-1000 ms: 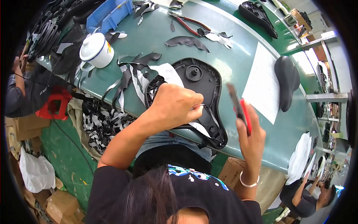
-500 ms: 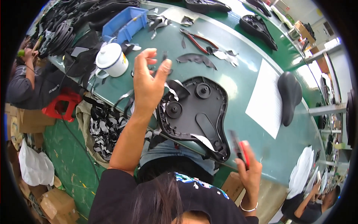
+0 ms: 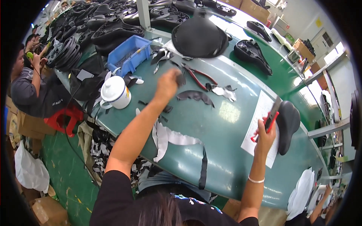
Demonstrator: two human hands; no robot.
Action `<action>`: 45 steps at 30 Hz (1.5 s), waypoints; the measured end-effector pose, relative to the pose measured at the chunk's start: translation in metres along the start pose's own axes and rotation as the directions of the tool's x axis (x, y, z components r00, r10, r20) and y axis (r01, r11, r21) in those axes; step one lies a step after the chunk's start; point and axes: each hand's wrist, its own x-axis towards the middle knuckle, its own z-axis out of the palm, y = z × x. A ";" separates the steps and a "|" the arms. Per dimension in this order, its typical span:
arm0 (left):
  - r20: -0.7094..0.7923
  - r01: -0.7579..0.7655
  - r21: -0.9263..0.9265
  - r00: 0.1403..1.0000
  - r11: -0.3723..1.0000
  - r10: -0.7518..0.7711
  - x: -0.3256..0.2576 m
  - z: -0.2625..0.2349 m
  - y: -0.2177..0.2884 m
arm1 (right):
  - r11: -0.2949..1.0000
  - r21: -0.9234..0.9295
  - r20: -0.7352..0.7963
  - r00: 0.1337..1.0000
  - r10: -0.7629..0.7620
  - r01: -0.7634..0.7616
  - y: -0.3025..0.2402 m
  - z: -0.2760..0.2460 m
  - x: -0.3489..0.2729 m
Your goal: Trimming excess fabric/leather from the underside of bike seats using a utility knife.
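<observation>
My right hand (image 3: 265, 136) is closed around red-handled scissors (image 3: 272, 117), their grey blades pointing up and away, above a white sheet of paper (image 3: 249, 141) and beside a smooth black bicycle saddle (image 3: 288, 126). My left hand (image 3: 168, 84) reaches over the middle of the table, its fingers smeared by motion. A dark scrap (image 3: 181, 79) shows at its fingertips; whether the hand grips it is unclear. Farther off, a black saddle (image 3: 200, 37) is blurred. Red-handled pliers (image 3: 200, 78) lie beyond my left hand, near a curved dark offcut (image 3: 195, 96).
A white lidded mug (image 3: 115, 93) and a blue bin (image 3: 129, 54) stand at the left. Grey-white strips (image 3: 177, 138) and a black strip (image 3: 203, 167) lie near the front edge. Many black saddles (image 3: 117, 34) are heaped at the back left. A seated person (image 3: 32, 81) works there.
The upturned saddle has left the near edge; a blurred saddle now appears at the far side. My right hand moved up and forward with the scissors. My head view tilted farther up.
</observation>
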 end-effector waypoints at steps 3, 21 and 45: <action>0.181 -0.454 0.623 0.876 0.636 0.448 -0.038 0.022 -0.011 | 1.000 0.002 0.106 0.994 0.029 -0.030 0.028 0.021 0.065; 0.491 0.184 0.236 0.825 0.954 -0.281 -0.159 -0.137 0.084 | 0.975 0.207 0.206 0.978 0.043 -0.086 0.066 0.102 0.236; 0.397 0.402 -0.493 0.893 0.772 -0.211 -0.084 -0.013 0.030 | 0.386 -0.584 0.519 0.694 -0.498 0.714 0.037 0.221 0.053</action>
